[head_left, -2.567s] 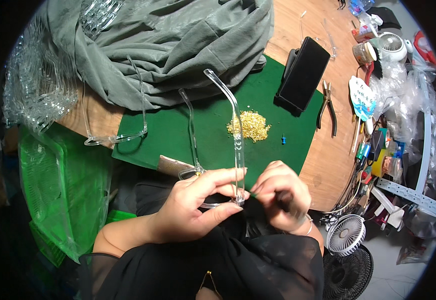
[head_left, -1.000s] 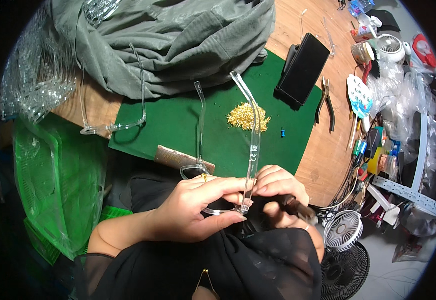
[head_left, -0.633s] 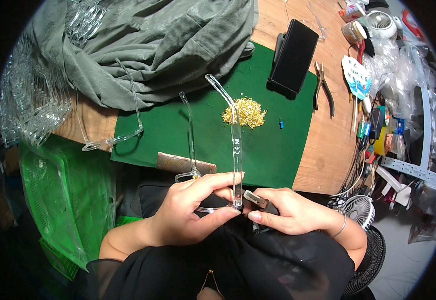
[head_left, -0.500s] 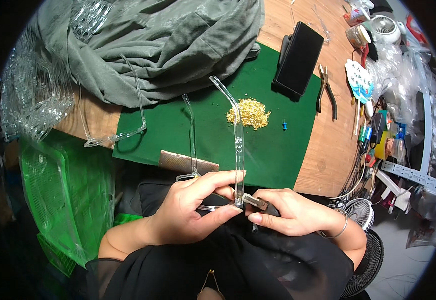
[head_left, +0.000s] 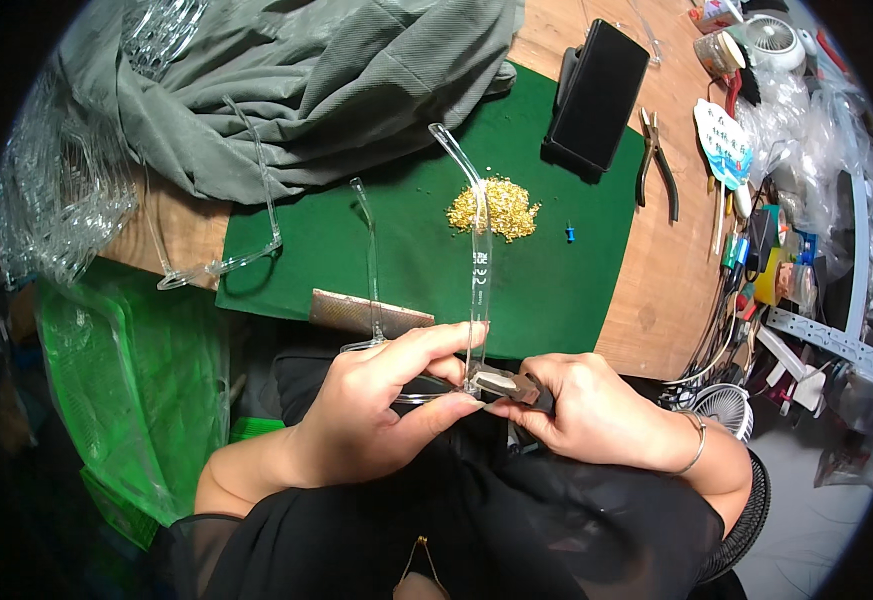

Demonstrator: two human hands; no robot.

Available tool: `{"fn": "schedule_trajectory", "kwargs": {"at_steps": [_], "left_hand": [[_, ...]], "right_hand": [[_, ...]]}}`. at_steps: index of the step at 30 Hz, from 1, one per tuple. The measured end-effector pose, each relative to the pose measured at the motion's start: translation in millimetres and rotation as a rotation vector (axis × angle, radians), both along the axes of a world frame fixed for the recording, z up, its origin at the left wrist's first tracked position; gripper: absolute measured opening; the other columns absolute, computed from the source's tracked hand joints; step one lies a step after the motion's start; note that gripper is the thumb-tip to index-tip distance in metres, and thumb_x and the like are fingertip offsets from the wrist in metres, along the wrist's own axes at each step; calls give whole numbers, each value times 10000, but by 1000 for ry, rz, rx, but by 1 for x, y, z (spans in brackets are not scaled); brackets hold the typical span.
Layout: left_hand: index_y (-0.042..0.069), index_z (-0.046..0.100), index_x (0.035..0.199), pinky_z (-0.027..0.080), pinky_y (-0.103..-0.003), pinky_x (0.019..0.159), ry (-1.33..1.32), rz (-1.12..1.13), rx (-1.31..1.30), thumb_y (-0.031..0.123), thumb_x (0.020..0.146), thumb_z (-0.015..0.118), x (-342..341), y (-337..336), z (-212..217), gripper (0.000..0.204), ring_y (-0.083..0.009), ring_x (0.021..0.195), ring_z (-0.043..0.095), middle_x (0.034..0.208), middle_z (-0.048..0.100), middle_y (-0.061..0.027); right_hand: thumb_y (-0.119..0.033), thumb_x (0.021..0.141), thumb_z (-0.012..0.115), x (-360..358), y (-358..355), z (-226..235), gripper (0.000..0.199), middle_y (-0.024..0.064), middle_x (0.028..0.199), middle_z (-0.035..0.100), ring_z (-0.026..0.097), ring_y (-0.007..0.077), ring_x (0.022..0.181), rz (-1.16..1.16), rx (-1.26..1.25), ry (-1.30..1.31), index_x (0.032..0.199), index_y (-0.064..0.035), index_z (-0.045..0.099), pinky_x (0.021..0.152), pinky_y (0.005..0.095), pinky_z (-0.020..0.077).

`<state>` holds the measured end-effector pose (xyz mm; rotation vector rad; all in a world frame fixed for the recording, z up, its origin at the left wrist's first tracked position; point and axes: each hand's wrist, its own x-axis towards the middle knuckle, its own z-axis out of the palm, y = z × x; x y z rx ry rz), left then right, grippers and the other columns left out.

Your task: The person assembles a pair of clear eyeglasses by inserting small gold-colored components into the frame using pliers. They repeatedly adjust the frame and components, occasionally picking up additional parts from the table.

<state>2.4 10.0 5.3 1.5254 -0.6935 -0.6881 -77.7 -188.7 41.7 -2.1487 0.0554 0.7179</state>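
A clear plastic glasses frame (head_left: 481,290) is pinched in my left hand (head_left: 381,405), its two temples pointing away from me over the table edge. My right hand (head_left: 581,410) is closed around a pair of pliers (head_left: 516,386). The jaws of the pliers meet the frame at the hinge corner, beside my left fingertips. My fingers hide most of the frame's front and the plier handles. Beyond the hands, a heap of small gold-coloured metal pieces (head_left: 509,209) lies on a green mat (head_left: 556,290).
Another clear glasses frame (head_left: 218,268) stands at the mat's left edge. Many more pile up near a grey cloth (head_left: 286,110). A black phone (head_left: 598,98), black-handled pliers (head_left: 656,170) and a blue push pin (head_left: 570,234) lie to the right. A green basket (head_left: 136,390) stands at left.
The pliers have turned slightly in my right hand, their jaws staying at the hinge corner. Both hands sit a little higher in view, and the table has shifted slightly.
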Motion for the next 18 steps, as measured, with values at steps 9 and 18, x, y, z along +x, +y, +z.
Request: {"fn": "schedule_trajectory", "kwargs": {"at_steps": [9, 18], "left_hand": [[-62, 471, 1232, 471, -284, 861, 202, -8, 9, -1, 770, 671, 1, 1, 2, 507, -177, 918, 640, 946, 671, -94], [-74, 433, 1213, 475, -346, 885, 101, -32, -112, 30, 781, 696, 7, 16, -2, 517, -211, 929, 633, 942, 653, -148]], "right_hand": [[-226, 856, 611, 16, -21, -7, 256, 195, 850, 585, 587, 363, 804, -59, 83, 120, 881, 18, 539, 710, 400, 470], [-8, 701, 615, 33, -27, -110, 197, 149, 792, 572, 576, 338, 757, -310, -348, -480, 883, -15, 541, 671, 407, 465]]}}
